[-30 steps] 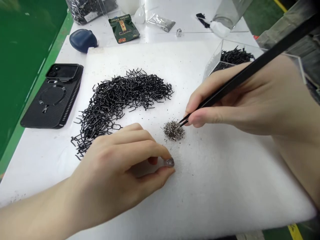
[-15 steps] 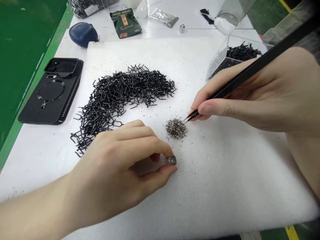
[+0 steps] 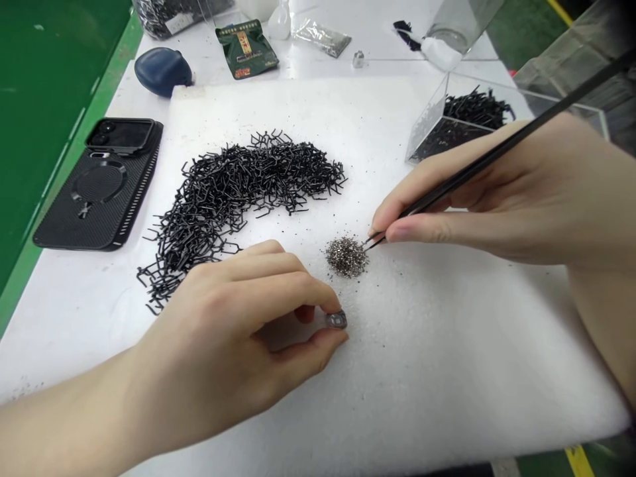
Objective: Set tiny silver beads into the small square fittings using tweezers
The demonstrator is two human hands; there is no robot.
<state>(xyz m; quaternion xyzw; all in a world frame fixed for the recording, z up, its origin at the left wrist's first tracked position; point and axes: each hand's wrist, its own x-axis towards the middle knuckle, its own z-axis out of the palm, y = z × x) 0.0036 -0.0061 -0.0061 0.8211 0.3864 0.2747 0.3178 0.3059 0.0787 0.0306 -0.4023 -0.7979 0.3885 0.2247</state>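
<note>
Between the thumb and index finger of my left hand is a small, clear, grey-looking block, held just above or on the white foam sheet. My right hand grips black tweezers like a pen. Their fine tips reach the right edge of a little pile of shiny metallic bits; whether a bit sits between the tips is too small to tell. Behind my left hand curves a heap of bent black wire-like pieces, partly covered by that hand.
A clear box with black pieces stands beyond my right hand. On the left lies a phone in a black case, with a blue bulb-shaped object behind it. Farther back are a green packet, a clear bag and a small clear block.
The tweezers have turned a little in my right hand, and their tips look closer together, still at the pile's right edge. My left hand keeps its hold. The whole view has shifted slightly.
</note>
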